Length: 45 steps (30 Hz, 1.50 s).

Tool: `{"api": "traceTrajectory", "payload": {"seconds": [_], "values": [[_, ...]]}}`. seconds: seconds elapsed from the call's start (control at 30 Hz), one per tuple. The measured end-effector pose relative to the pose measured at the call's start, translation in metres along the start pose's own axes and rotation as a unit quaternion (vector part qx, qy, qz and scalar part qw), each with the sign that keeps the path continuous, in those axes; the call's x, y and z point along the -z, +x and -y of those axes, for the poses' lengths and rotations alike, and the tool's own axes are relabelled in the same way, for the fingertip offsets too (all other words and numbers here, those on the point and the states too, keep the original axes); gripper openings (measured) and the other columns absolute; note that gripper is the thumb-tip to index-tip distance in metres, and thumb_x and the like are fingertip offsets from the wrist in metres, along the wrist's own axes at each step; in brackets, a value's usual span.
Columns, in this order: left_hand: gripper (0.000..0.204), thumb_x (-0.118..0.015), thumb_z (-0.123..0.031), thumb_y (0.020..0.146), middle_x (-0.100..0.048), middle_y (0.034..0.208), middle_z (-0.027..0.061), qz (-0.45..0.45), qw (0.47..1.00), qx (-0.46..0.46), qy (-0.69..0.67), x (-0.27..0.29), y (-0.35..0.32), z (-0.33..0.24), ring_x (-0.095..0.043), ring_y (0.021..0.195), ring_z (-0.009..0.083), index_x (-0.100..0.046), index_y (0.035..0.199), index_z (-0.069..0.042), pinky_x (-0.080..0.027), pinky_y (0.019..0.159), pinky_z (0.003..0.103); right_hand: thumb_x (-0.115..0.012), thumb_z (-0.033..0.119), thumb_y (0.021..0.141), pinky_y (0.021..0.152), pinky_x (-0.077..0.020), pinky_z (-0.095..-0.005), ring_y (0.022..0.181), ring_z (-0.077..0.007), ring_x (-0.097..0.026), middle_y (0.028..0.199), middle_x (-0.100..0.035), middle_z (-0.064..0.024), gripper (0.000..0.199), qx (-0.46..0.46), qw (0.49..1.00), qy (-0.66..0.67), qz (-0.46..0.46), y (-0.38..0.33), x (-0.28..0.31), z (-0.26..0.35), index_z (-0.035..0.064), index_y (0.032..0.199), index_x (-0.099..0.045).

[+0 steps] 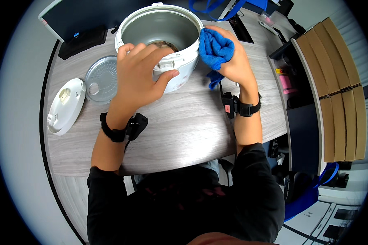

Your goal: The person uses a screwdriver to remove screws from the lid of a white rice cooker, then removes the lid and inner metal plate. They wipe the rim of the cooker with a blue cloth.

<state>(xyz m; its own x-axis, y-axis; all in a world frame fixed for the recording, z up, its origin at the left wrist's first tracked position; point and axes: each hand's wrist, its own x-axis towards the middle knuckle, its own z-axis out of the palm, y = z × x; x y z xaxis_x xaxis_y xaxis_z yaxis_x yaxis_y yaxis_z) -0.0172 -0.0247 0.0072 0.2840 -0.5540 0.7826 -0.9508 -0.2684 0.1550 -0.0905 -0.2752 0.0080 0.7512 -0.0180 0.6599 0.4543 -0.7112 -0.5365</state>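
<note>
A white rice cooker (167, 49) stands open near the far edge of a grey wood-grain table (192, 130), its bare metal inside showing. The left hand (141, 73) lies spread over the cooker's near rim, fingers curled across the top edge and the thumb pressed against the white front wall just under the latch, so it grips the rim loosely rather than closing round anything. The right hand (231, 57) sits at the cooker's right side with its fingers bunched around a folded blue cloth (214, 51), holding it tight against the outer wall and the rim; a loose corner of the cloth hangs down toward the table. Both wrists carry black bands with small black units attached. To the left of the cooker, on the table, lies a round grey inner lid plate (101, 79), and just left of that and nearer, touching it, a white outer lid (65, 106) rests upside down. At the far left stands a dark monitor (81, 16), and flat brown cardboard pieces (335, 90) are stacked at the right.
</note>
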Motion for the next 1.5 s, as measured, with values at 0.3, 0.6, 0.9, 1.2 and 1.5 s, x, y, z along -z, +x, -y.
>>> {"api": "traceTrajectory", "payload": {"seconds": [0.3, 0.6, 0.9, 1.2, 1.5], "values": [[0.037, -0.082, -0.033, 0.074, -0.066, 0.081, 0.0011, -0.009, 1.000, -0.007, 0.010, -0.002, -0.002, 0.001, -0.053, 0.074, 0.0199, -0.071, 0.100, -0.009, -0.034, 0.083, 0.038, -0.079, 0.003, 0.061, 0.086, -0.0526, -0.0395, 0.097, -0.0339, -0.065, 0.105, -0.068, -0.0137, 0.060, 0.010, 0.999, -0.012, 0.048, -0.003, 0.003, 0.019, 0.0112, 0.119, -0.068], [0.037, -0.082, -0.032, 0.074, -0.068, 0.084, 0.0021, -0.006, 1.000, 0.001, 0.005, -0.001, -0.001, 0.002, -0.054, 0.074, 0.0199, -0.071, 0.100, -0.008, -0.034, 0.083, 0.038, -0.078, -0.001, 0.062, 0.087, -0.0526, -0.0389, 0.099, -0.0311, -0.066, 0.107, -0.069, -0.0114, 0.059, 0.003, 1.000, -0.005, 0.027, 0.005, 0.006, 0.004, 0.0108, 0.119, -0.068], [0.036, -0.080, -0.034, 0.075, -0.069, 0.086, 0.0010, -0.018, 1.000, 0.002, 0.013, -0.005, -0.003, 0.000, -0.056, 0.077, 0.0188, -0.071, 0.100, -0.009, -0.034, 0.083, 0.038, -0.077, -0.002, 0.057, 0.090, -0.0515, -0.0375, 0.101, -0.0312, -0.066, 0.109, -0.070, -0.0123, 0.065, -0.021, 0.996, 0.036, 0.077, 0.002, 0.009, 0.010, 0.0097, 0.120, -0.066], [0.038, -0.080, -0.035, 0.075, -0.068, 0.084, 0.0020, -0.010, 1.000, 0.005, 0.000, -0.004, -0.002, 0.003, -0.054, 0.074, 0.0191, -0.071, 0.099, -0.007, -0.033, 0.082, 0.038, -0.074, -0.003, 0.053, 0.087, -0.0517, -0.0375, 0.096, -0.0319, -0.066, 0.104, -0.068, -0.0112, 0.072, -0.011, 0.995, 0.029, 0.092, 0.002, 0.008, 0.015, 0.0122, 0.123, -0.065], [0.037, -0.081, -0.033, 0.075, -0.069, 0.083, 0.0025, -0.007, 1.000, 0.010, -0.008, -0.003, -0.002, 0.002, -0.054, 0.075, 0.0189, -0.072, 0.099, -0.006, -0.033, 0.083, 0.038, -0.072, -0.006, 0.055, 0.082, -0.0519, -0.0368, 0.091, -0.0310, -0.066, 0.099, -0.067, -0.0108, 0.070, -0.016, 0.997, 0.008, 0.079, 0.002, 0.008, 0.006, 0.0140, 0.122, -0.066]]}}
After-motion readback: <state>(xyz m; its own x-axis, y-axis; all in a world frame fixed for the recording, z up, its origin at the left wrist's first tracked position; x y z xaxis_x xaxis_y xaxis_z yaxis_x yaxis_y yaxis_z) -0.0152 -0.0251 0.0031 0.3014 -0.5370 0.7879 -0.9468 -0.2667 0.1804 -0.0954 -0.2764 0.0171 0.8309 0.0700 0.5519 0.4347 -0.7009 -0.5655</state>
